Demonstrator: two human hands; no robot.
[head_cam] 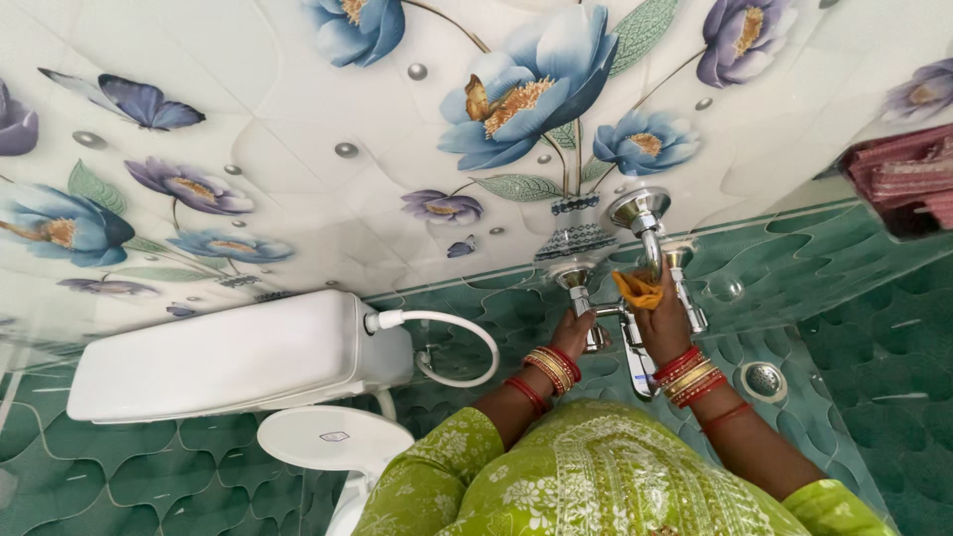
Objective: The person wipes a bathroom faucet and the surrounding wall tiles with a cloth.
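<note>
Left hand: the left hand (574,333) is wrapped around the lower part of the left tap (579,288); its fingers curl behind the metal, so only the back of the hand and the bangled wrist show.
Right hand: the right hand (663,323) pinches a bunched orange cloth (637,288) and presses it against the middle tap (643,223); the fingertips are buried in the cloth and hard to separate.
Cloth: small, crumpled, orange-yellow, sitting on the chrome stem just above the right hand and touching it.
Taps: three chrome fittings stand close together on the wall; the third tap (685,283) is just beside the right hand and partly covered by it. Where the pipes join is hidden behind both hands.
Spout: a chrome spout (640,367) runs down between the two wrists, its end cut across by the bangles.
Cistern: a white cistern (238,357) sits well apart to the left, a white hose (452,333) looping from its side; the hose's far end is hard to make out.
Toilet lid: a white toilet lid (333,437) lies below the cistern, its lower part hidden by the green sleeve (427,476).
Drain: a round metal drain (762,379) lies near the right forearm.
Edge: a dark red fabric (908,179) is cut off by the right border.
</note>
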